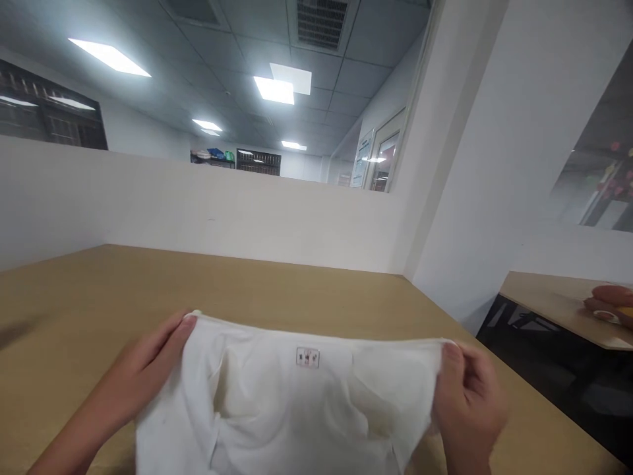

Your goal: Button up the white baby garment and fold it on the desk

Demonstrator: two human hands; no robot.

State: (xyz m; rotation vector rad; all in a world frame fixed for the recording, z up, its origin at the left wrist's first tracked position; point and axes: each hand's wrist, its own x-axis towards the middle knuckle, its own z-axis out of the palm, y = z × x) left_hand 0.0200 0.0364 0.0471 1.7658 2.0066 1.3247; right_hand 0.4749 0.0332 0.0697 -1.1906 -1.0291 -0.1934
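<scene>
A soft white fabric garment [309, 412] with two moulded cups is held up over the near part of the broad, light-brown desk [277, 290], its top edge stretched almost straight between the two hands. The left hand [151, 366] pinches the top corner on the desk's left side, thumb lying along the cloth. The right hand [469, 396] pinches the opposite top corner, thumb on the near face and fingers curled behind, nearer the desk's right edge. A small rectangular printed label [307, 357] sits midway along the top edge, between the cups. The garment's lower part runs out of view, so whether it touches the desk cannot be told. A low white partition wall [237, 211] stands along the desk's far edge. Beyond the right edge, a pale-topped side table [548, 297] bears a rounded reddish-brown object [613, 295].
</scene>
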